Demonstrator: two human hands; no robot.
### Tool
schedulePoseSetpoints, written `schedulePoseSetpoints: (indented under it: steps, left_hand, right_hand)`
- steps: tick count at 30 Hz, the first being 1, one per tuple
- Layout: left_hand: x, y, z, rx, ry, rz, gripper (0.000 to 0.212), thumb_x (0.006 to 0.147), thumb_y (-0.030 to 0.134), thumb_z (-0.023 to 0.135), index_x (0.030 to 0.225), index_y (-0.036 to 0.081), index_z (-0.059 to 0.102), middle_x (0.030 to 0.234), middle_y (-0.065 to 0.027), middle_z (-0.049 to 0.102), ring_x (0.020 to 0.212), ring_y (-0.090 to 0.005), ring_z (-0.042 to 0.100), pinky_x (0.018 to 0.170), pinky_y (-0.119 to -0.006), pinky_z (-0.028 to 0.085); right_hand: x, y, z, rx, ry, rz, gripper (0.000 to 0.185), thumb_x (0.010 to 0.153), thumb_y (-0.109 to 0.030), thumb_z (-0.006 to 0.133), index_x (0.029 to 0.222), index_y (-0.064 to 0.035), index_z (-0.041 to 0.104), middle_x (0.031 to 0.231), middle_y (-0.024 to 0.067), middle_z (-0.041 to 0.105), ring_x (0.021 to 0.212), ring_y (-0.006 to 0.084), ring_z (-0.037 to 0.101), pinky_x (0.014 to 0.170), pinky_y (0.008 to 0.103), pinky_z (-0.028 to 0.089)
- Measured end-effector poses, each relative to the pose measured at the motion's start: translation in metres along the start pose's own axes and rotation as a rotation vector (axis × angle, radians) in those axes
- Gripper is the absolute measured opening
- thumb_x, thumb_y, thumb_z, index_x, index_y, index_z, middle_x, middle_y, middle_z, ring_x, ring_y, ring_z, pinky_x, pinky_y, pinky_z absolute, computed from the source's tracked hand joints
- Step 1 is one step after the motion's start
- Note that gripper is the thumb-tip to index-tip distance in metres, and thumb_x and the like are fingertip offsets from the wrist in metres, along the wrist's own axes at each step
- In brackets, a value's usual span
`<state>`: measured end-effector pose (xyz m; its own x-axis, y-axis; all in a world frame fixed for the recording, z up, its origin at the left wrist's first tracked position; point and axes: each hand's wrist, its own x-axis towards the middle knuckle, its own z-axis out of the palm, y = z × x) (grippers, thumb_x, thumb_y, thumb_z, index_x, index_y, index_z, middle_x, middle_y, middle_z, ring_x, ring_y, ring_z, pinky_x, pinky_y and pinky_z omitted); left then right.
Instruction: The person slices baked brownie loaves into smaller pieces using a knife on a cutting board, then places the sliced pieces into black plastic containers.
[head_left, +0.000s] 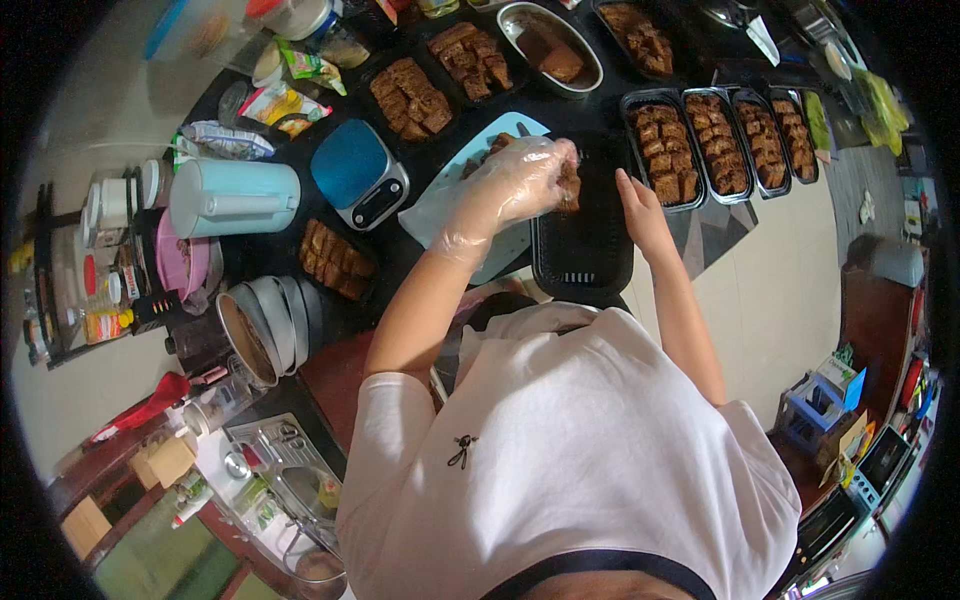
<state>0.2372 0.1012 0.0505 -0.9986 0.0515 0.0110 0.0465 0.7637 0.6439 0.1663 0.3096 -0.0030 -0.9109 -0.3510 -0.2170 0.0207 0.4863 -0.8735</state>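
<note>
My left hand (521, 180), in a clear plastic glove, holds a brown cake-like piece (570, 187) over the left side of a black plastic tray (581, 255). At the tray's right rim is my bare right hand (643, 217), its fingers on the edge. The part of the tray in view below the piece is bare. Beneath my left forearm lies a light blue cutting board (517, 124) with more brown pieces (474, 166) on it, partly hidden by the glove. A dark handle shows at the board's far end.
Several filled black trays (664, 154) stand at right, others (411, 97) beyond the board. A metal oval dish (506, 22) holds brown liquid and a block. At left are a kitchen scale (349, 165), a light blue pitcher (232, 196), another filled tray (335, 259) and stacked oval tins (281, 330).
</note>
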Motion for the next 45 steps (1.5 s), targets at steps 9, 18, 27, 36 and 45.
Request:
schedulePoseSetpoints:
  steps: [9,18,27,36,45]
  left_hand:
    - [-0.009,0.01,-0.001,0.069,0.264,0.028,0.031,0.08,0.024,0.076,0.104,0.008,0.062,0.097,-0.013,0.067,0.092,-0.0346,0.065,0.08,-0.043,0.052]
    - [-0.061,-0.059,-0.025,0.269,0.31,-0.409,0.027,0.085,0.025,0.071,0.106,0.007,0.068,0.093,-0.0141,0.071,0.088,-0.0297,0.069,0.078,-0.039,0.053]
    - [-0.074,-0.074,0.004,0.009,0.102,-0.587,0.046,0.081,0.037,0.074,0.112,0.005,0.065,0.095,-0.0136,0.073,0.093,-0.0276,0.07,0.084,-0.038,0.052]
    - [-0.073,-0.055,0.032,0.218,0.164,-0.551,0.03,0.077,0.034,0.073,0.094,0.008,0.072,0.099,-0.0153,0.07,0.097,-0.0342,0.065,0.088,-0.042,0.052]
    - [-0.073,-0.058,-0.001,-0.22,0.069,-0.746,0.028,0.08,0.026,0.075,0.096,0.003,0.071,0.092,-0.0111,0.071,0.081,-0.0199,0.066,0.075,-0.035,0.051]
  right_hand:
    - [-0.002,0.002,-0.012,0.076,-0.089,0.111,0.052,0.102,-0.043,0.049,0.098,0.0072,0.061,0.082,0.0091,0.062,0.08,0.0164,0.051,0.078,0.0331,0.045]
    - [0.007,0.005,-0.044,0.024,-0.017,0.274,0.066,0.101,-0.05,0.05,0.13,0.0088,0.056,0.113,0.0095,0.065,0.104,0.0149,0.056,0.094,0.0269,0.041]
    - [-0.002,0.012,-0.043,0.041,0.032,0.222,0.06,0.102,-0.051,0.047,0.105,0.0071,0.061,0.086,0.006,0.058,0.085,0.0148,0.049,0.082,0.0295,0.041]
    - [0.003,0.03,-0.03,0.092,-0.092,0.226,0.057,0.101,-0.048,0.05,0.11,0.0069,0.062,0.096,0.0052,0.063,0.092,0.0131,0.053,0.086,0.0268,0.042]
    - [0.007,0.029,-0.024,0.051,-0.052,0.162,0.058,0.102,-0.048,0.049,0.111,0.0083,0.061,0.096,0.007,0.064,0.093,0.0146,0.054,0.088,0.0273,0.042]
